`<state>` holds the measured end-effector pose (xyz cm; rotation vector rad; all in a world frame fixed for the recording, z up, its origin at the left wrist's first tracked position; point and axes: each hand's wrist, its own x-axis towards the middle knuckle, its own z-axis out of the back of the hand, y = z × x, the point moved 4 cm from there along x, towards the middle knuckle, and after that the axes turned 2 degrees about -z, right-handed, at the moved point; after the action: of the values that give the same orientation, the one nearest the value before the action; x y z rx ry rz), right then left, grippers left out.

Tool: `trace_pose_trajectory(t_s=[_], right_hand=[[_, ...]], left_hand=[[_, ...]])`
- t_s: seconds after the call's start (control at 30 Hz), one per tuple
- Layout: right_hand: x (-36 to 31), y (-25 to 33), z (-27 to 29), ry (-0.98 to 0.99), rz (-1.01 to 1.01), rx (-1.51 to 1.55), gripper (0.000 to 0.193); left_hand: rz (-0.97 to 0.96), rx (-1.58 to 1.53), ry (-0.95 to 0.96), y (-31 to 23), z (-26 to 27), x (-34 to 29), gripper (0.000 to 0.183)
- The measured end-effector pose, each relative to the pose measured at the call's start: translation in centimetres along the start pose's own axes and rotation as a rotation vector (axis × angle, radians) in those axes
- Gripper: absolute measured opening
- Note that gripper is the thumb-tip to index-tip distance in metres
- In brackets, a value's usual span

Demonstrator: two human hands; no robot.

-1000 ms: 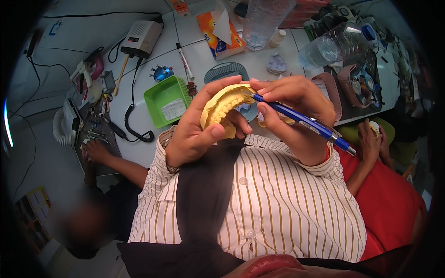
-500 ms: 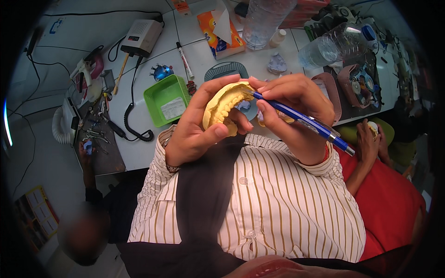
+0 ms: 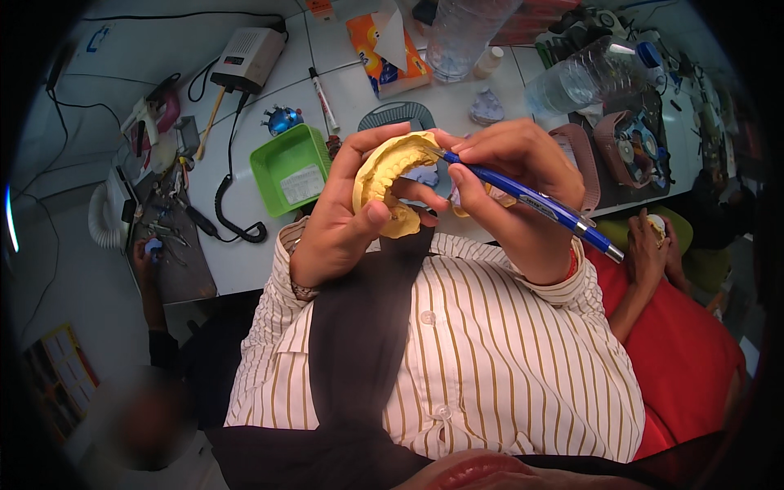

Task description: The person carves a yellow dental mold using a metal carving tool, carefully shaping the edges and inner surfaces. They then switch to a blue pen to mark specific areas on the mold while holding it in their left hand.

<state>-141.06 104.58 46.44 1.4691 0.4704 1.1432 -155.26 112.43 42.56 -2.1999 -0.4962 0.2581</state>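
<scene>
A yellow dental cast (image 3: 371,175), an arch with a row of teeth, is held up by my left hand (image 3: 339,220). The thumb presses its near side and the fingers reach around behind and under it. My right hand (image 3: 514,175) grips a blue mechanical pencil (image 3: 539,202) between thumb and fingers. Its tip touches or nearly touches the right end of the arch. Below my right hand, part of another yellow cast (image 3: 498,196) shows, mostly hidden by the hand. A blue-grey piece (image 3: 423,175) is partly visible behind the held arch.
On the table stand a green basket (image 3: 265,170), a grey basket (image 3: 398,114), a tissue pack (image 3: 380,61), a marker (image 3: 323,100), a lilac cast (image 3: 486,108) and large plastic bottles (image 3: 584,77). A corded control box (image 3: 251,59) sits left. Co-workers' hands (image 3: 649,253) show at both sides.
My left hand has tilted the cast, so more of its inner side and lower end shows. The pencil tip stays at its right end, and both hands have shifted slightly.
</scene>
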Motion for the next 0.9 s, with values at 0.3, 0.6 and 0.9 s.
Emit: trace_pose_trajectory(t_s=[0.3, 0.6, 0.9], right_hand=[[-0.5, 0.7, -0.2, 0.046, -0.023, -0.045, 0.01], [-1.0, 0.7, -0.4, 0.047, -0.01, -0.022, 0.01], [-1.4, 1.3, 0.0, 0.146, -0.032, -0.091, 0.012]], left_hand=[[-0.03, 0.042, -0.001, 0.3, -0.2, -0.8, 0.077], [-0.02, 0.067, -0.031, 0.3, -0.7, -1.3, 0.077], [-0.005, 0.062, -0.061, 0.5, -0.9, -1.7, 0.08]])
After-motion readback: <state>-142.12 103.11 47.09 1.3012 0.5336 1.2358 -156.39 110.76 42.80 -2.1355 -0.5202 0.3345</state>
